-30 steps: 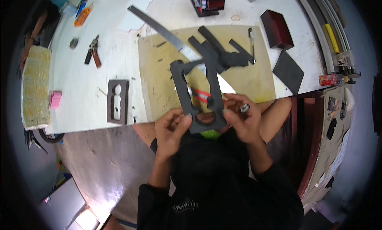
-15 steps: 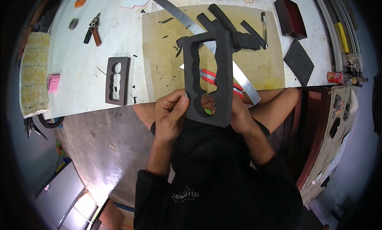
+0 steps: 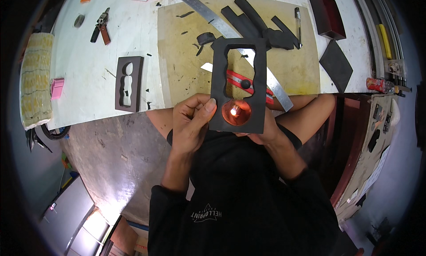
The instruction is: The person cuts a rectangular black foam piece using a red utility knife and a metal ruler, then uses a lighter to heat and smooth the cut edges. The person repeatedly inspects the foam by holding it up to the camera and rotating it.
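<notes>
Foam (image 3: 258, 107): black block, held up before the torso (image 3: 239, 167) between both hands; long wavy opening toward 12 o'clock, round opening at 6 o'clock.
Glow (image 3: 234, 111): orange with a bright, flame-like spot, visible through the round opening; its source cannot be made out.
Left hand (image 3: 191, 123): at 8 o'clock of the foam; thumb on the front, fingers bent behind, pinching the edge.
Right hand (image 3: 272, 131): at 5 o'clock, partly behind the foam; fingers mostly hidden, so their grip cannot be told.
Handling: short, even exposure and a steady left pinch probably suit the foam best; dwelling on one spot may scorch it. Fingertips are safest clear of the round opening.
Cutter (image 3: 233, 76): red, behind the foam, visible through the long opening.
Ruler (image 3: 276, 87): steel, crosses behind the foam from 11 to 4 o'clock.
Mat (image 3: 182, 76): yellowish, beneath cutter and ruler; bears scraps (image 3: 248, 25) at 1 o'clock.
Frame (image 3: 138, 83): dark, on the table (image 3: 93, 65) at 9 o'clock.
</notes>
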`<state>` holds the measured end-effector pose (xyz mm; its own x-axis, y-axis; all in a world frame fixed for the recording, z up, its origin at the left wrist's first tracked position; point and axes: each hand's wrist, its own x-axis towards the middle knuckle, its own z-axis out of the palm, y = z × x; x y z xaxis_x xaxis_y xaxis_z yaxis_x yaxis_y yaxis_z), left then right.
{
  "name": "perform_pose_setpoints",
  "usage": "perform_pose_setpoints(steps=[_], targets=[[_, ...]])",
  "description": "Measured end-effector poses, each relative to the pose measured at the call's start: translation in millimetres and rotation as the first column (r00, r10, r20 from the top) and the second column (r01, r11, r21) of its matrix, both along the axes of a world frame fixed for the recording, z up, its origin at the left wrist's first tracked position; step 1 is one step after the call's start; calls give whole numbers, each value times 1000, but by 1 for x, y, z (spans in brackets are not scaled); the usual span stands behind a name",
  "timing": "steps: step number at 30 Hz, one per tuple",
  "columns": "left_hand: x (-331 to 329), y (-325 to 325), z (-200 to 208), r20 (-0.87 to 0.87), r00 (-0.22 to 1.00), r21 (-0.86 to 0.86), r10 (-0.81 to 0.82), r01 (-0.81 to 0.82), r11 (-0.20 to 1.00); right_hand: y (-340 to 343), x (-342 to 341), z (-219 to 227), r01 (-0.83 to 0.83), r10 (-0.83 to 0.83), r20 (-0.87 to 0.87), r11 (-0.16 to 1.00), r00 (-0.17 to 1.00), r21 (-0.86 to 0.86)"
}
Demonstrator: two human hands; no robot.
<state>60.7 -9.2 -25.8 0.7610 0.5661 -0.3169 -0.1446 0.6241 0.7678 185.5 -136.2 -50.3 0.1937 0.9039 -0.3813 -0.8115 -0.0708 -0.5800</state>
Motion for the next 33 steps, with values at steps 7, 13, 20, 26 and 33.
perform_pose_setpoints(steps=[7, 13, 20, 26, 33], targets=[[4, -3, 2, 6, 1000, 0, 30, -30, 1000, 0, -5, 1, 99, -88, -166, 993, 982, 59], [1, -2, -1, 18, 1000, 6, 5, -5, 1000, 3, -3, -2, 72, -69, -38, 993, 997, 91], [-1, -1, -4, -13, 1000, 7, 2, -2, 1000, 5, -2, 3, 108, -107, -30, 994, 994, 36], [5, -4, 7, 18, 1000, -45, -4, 5, 999, 0, -7, -10, 69, -106, 327, 990, 939, 123], [3, -5, 2, 37, 999, -48, 10, -8, 999, 0, -1, -5, 71, -77, 112, 996, 991, 59]])
